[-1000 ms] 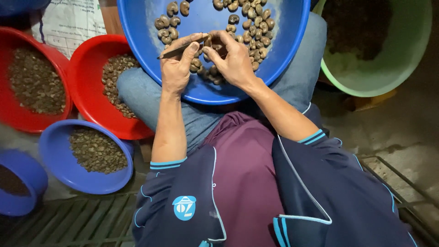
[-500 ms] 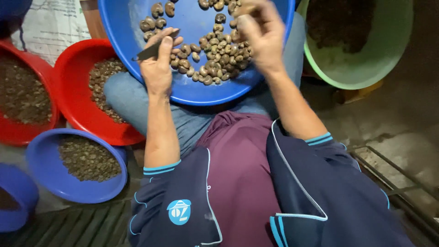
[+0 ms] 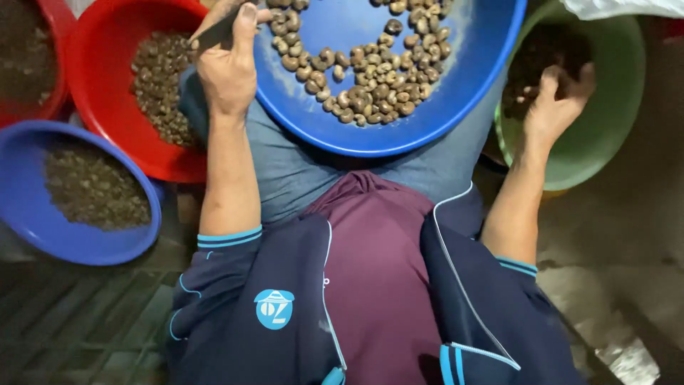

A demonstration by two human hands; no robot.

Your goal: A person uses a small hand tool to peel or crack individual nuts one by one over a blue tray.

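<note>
Left hand: the left hand is closed around a thin dark blade, thumb pressed along it, resting at the left rim of the big blue basin on the lap.
Right hand: the right hand hangs over the green tub, fingers loosely curled and half open — whether it holds anything, I cannot tell.
Cashew nuts: brown cashew nuts lie heaped in the blue basin, between the two hands.
Green tub: dark shell scraps inside, just under the right hand.
Left side: a red bowl of small kernels — beside it a blue bowl of finer bits.
</note>
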